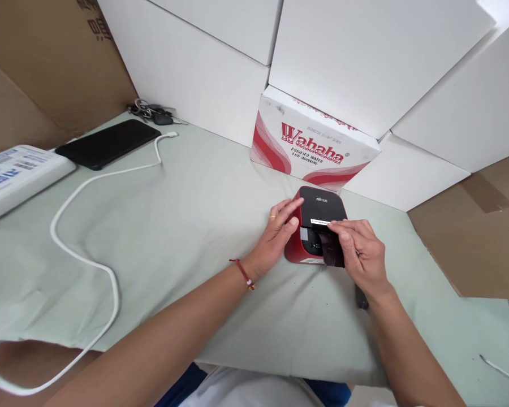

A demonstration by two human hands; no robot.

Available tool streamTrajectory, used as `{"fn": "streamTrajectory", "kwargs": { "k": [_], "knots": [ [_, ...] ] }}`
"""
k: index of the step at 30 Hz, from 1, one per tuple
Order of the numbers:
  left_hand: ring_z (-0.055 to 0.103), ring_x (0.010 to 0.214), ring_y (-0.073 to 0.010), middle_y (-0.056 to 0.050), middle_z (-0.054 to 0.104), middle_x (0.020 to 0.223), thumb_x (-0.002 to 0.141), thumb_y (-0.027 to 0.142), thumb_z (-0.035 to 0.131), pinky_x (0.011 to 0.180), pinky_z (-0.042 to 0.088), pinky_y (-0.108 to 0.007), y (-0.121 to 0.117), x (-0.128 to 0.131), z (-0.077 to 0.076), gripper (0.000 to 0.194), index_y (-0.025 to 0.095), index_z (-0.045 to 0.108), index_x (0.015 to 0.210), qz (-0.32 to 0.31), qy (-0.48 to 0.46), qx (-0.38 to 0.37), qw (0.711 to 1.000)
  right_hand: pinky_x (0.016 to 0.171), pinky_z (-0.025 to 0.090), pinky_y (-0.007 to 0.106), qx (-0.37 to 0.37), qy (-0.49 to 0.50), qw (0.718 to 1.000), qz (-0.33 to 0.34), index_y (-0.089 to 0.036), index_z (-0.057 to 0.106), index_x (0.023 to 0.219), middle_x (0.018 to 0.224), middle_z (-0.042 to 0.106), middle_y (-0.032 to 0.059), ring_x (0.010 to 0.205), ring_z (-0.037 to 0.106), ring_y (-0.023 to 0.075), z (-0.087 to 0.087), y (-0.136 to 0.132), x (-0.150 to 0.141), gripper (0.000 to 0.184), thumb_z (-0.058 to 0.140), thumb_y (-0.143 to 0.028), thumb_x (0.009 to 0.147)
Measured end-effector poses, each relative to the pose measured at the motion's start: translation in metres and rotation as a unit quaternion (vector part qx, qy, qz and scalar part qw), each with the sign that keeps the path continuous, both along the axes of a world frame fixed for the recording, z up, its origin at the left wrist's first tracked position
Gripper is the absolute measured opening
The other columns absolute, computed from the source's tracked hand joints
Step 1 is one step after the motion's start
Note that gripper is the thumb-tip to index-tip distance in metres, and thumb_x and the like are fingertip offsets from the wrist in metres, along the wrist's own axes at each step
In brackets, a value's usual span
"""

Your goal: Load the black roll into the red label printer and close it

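Note:
A small red box-shaped device (294, 252) with a glossy black top stands on the cloth-covered table, a white label strip across its top. My left hand (275, 234) lies against its left side, fingers stretched out and the thumb on the near corner. On the right, my right hand (365, 251) is closed in a pinch at the device's edge. From its fingers a dark, thin film strip (333, 251) hangs over the device's near face. Part of a black object (361, 298) shows beneath my right hand; the rest is hidden.
Behind the device leans a red and white water carton (309, 141) against white panels. To the left lie a black phone (110, 143), keys (155, 112), a white box (21, 175) and a long white cable (85, 257). Brown cardboard (479, 243) borders the right side.

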State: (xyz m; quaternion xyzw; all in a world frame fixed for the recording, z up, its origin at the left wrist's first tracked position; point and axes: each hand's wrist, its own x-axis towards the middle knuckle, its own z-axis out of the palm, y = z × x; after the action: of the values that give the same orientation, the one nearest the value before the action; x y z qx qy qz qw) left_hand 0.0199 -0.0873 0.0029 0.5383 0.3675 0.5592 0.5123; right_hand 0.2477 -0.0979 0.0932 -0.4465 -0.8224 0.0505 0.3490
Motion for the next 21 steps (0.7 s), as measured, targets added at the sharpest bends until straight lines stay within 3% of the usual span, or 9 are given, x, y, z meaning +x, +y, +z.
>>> {"fn": "streamTrajectory", "kwargs": {
  "k": [6, 10, 12, 15, 17, 21],
  "knots": [
    [0.027, 0.179, -0.0302, -0.011, 0.048, 0.172, 0.116, 0.068, 0.042, 0.152, 0.024, -0.057, -0.005, -0.003, 0.006, 0.055, 0.033, 0.075, 0.142, 0.006, 0.019, -0.005, 1.0, 0.099, 0.063, 0.052, -0.022, 0.005, 0.999, -0.038, -0.029, 0.089, 0.107, 0.108, 0.088, 0.0098, 0.104, 0.079, 0.0269, -0.009, 0.0, -0.005, 0.045, 0.049, -0.045, 0.118],
    [0.029, 0.178, -0.0331, -0.009, 0.044, 0.173, 0.109, 0.054, 0.064, 0.15, 0.026, -0.059, -0.004, -0.004, 0.005, 0.037, 0.035, 0.074, 0.139, -0.015, 0.01, -0.013, 1.0, 0.099, 0.063, 0.05, -0.014, 0.008, 0.999, -0.031, -0.027, 0.088, 0.105, 0.106, 0.087, 0.0103, 0.101, 0.078, 0.026, -0.013, 0.0, -0.006, 0.043, 0.05, -0.041, 0.117],
    [0.028, 0.178, -0.0343, -0.009, 0.041, 0.174, 0.102, 0.043, 0.072, 0.15, 0.025, -0.06, -0.002, -0.004, 0.004, 0.037, 0.035, 0.074, 0.138, -0.022, 0.004, -0.027, 0.999, 0.101, 0.064, 0.05, 0.017, 0.025, 0.999, -0.036, -0.027, 0.088, 0.108, 0.107, 0.087, 0.0102, 0.103, 0.078, 0.0258, -0.02, 0.0, -0.007, 0.04, 0.05, -0.037, 0.117],
    [0.024, 0.181, -0.0345, -0.008, 0.039, 0.178, 0.096, 0.037, 0.074, 0.151, 0.021, -0.061, 0.0, -0.003, 0.005, 0.048, 0.035, 0.069, 0.144, -0.033, -0.017, -0.038, 0.999, 0.104, 0.064, 0.048, 0.092, 0.05, 0.994, -0.024, -0.026, 0.087, 0.114, 0.111, 0.087, 0.0088, 0.106, 0.078, 0.0246, -0.033, 0.0, -0.007, 0.032, 0.055, -0.028, 0.115],
    [0.02, 0.183, -0.0338, -0.006, 0.036, 0.184, 0.092, 0.035, 0.076, 0.151, 0.017, -0.062, 0.002, 0.0, 0.006, 0.065, 0.037, 0.058, 0.155, -0.028, -0.039, -0.049, 0.998, 0.103, 0.065, 0.047, 0.131, 0.055, 0.99, -0.002, -0.026, 0.086, 0.117, 0.112, 0.086, 0.0077, 0.107, 0.078, 0.0237, -0.039, -0.001, -0.006, 0.028, 0.058, -0.023, 0.113],
    [0.011, 0.187, -0.0317, -0.002, 0.03, 0.192, 0.088, 0.033, 0.078, 0.154, 0.006, -0.057, 0.004, 0.003, 0.007, 0.089, 0.038, 0.04, 0.168, -0.028, -0.078, -0.071, 0.994, 0.101, 0.067, 0.048, 0.179, 0.047, 0.982, 0.03, -0.027, 0.085, 0.115, 0.111, 0.084, 0.0077, 0.108, 0.078, 0.0243, -0.036, -0.008, -0.004, 0.026, 0.062, -0.016, 0.107]
  ]
}}
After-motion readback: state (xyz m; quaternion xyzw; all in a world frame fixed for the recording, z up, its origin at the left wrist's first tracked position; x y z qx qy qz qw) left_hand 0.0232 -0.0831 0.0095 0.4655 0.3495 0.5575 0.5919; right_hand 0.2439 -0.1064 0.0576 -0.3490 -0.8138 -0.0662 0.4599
